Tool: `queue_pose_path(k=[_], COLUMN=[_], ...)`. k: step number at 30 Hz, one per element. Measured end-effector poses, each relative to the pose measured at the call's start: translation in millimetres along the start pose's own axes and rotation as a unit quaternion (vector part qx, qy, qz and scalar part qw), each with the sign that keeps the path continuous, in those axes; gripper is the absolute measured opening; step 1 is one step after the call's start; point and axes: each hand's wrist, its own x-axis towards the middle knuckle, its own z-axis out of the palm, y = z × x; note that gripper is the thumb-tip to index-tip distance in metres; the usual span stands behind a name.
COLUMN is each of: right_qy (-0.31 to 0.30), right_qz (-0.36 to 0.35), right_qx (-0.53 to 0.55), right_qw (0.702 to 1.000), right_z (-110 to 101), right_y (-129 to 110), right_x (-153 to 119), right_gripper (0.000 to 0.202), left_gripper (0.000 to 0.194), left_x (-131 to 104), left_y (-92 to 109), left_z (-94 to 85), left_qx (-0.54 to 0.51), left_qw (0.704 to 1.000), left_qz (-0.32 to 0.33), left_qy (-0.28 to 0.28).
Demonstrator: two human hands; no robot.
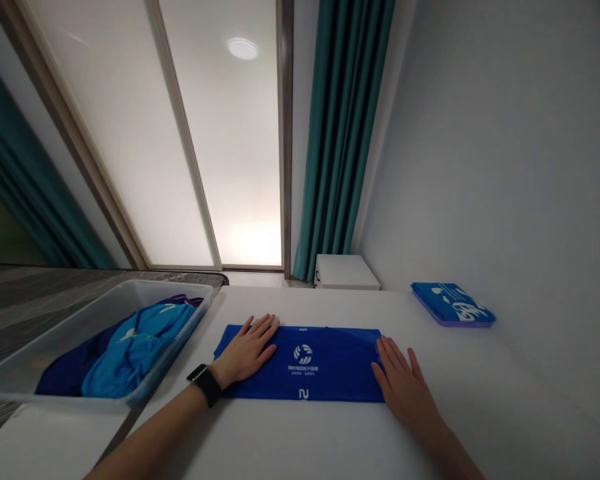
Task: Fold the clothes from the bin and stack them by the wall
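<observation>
A dark blue shirt (337, 367) with a white round logo and printed characters lies folded into a long, flat strip on the white table. My left hand (247, 350), a black watch (205, 383) on its wrist, rests flat on the strip's left end with the fingers stretched out. At the opposite end, my right hand (404, 380) lies palm down with its fingers spread, the fingertips at the cloth's right edge. Neither hand grips the fabric.
On the left stands a translucent plastic bin (135, 290) holding rumpled light blue and dark blue clothes (140, 343). A folded blue stack (453, 303) with white print sits at the back right by the wall. Beyond the table are a white cabinet (347, 271) and teal curtains (345, 133).
</observation>
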Motion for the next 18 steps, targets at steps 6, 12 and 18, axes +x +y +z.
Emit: queue_pose_path(k=[6, 12, 18], right_qy=[-0.038, -0.075, -0.087], right_qz=[0.016, 0.004, -0.027], right_qx=[0.010, -0.003, -0.021], right_qw=[0.999, 0.997, 0.996], right_z=[-7, -8, -17], right_y=[-55, -81, -70], right_x=[-6, -8, 7], right_gripper=[0.075, 0.078, 0.073], left_gripper=[0.063, 0.075, 0.069], left_x=[13, 19, 5], left_y=[34, 16, 23], left_z=[-30.1, -29.5, -26.1], left_qx=[-0.087, -0.127, -0.135], left_qw=[0.964, 0.936, 0.951], left_qz=[0.240, 0.310, 0.252], left_qy=[-0.068, -0.108, -0.116])
